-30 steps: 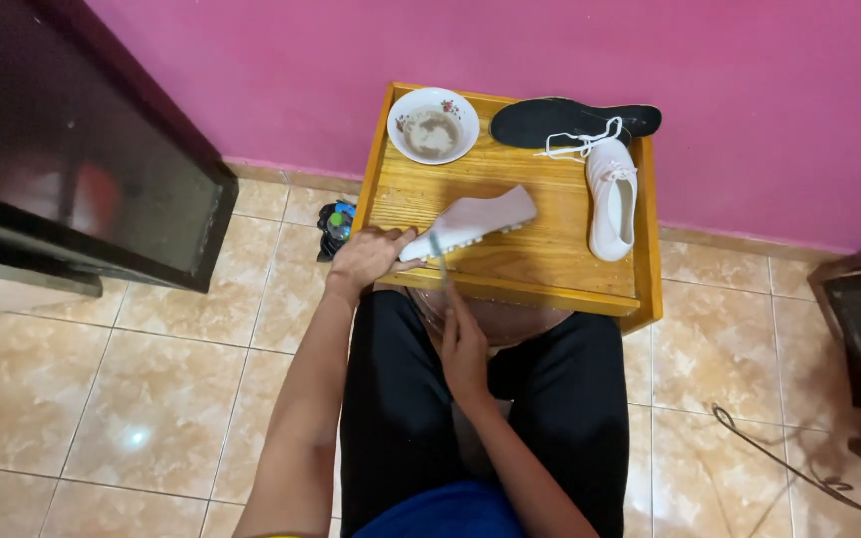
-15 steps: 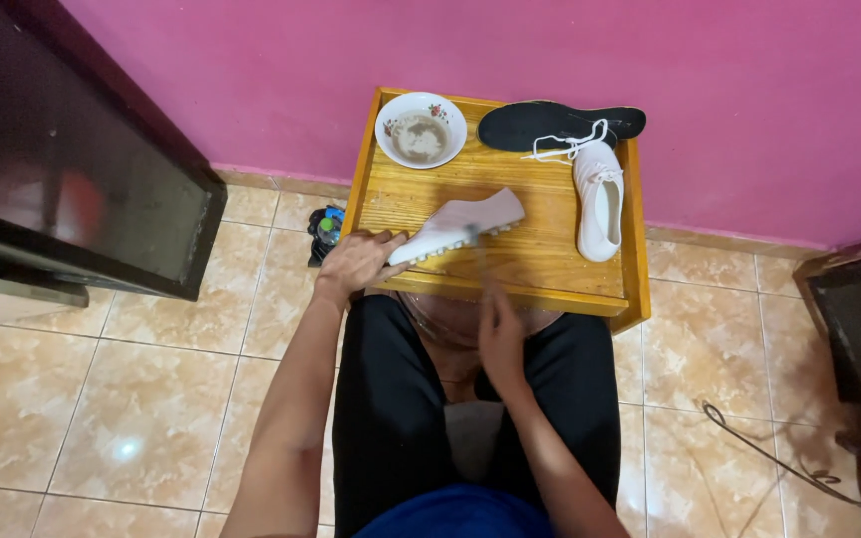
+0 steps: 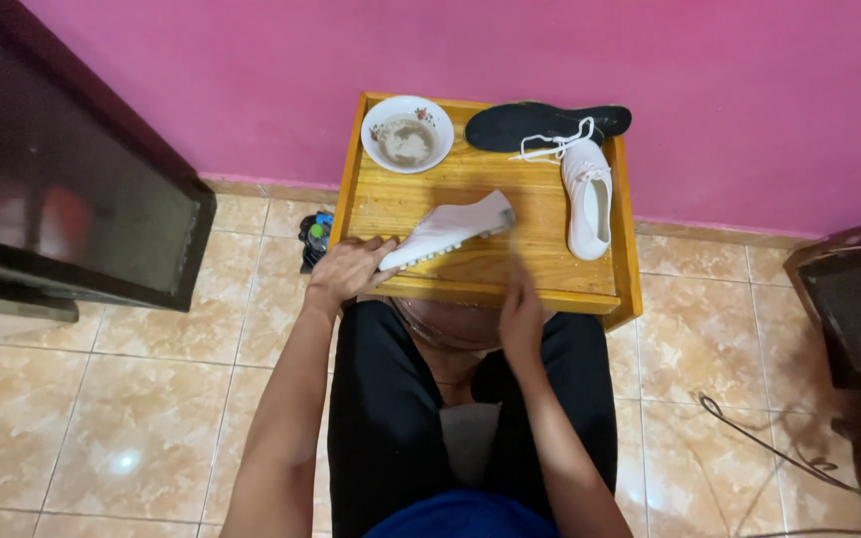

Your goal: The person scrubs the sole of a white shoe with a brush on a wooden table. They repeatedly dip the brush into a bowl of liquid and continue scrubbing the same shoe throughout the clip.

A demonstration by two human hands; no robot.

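A bowl (image 3: pixel 407 133) of murky water sits at the wooden table's (image 3: pixel 570 289) far left; a black insole (image 3: pixel 520 125) and a second white shoe (image 3: pixel 588 194) lie far right.

Left hand (image 3: pixel 349 269) on white shoe (image 3: pixel 450 227)

Right hand's (image 3: pixel 520 317) motion-blurred tool, heel of white shoe (image 3: pixel 450 229) under left hand (image 3: pixel 349 269), table-hidden small dark object (image 3: pixel 315 237).

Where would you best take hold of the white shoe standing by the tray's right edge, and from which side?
Grip the shoe across its middle, from above. It sits upright with its open collar facing up, toe toward the person, and both long sides are free: the tray rim is close on the right but apart. Avoid the far end, where loose laces trail over the black insole.
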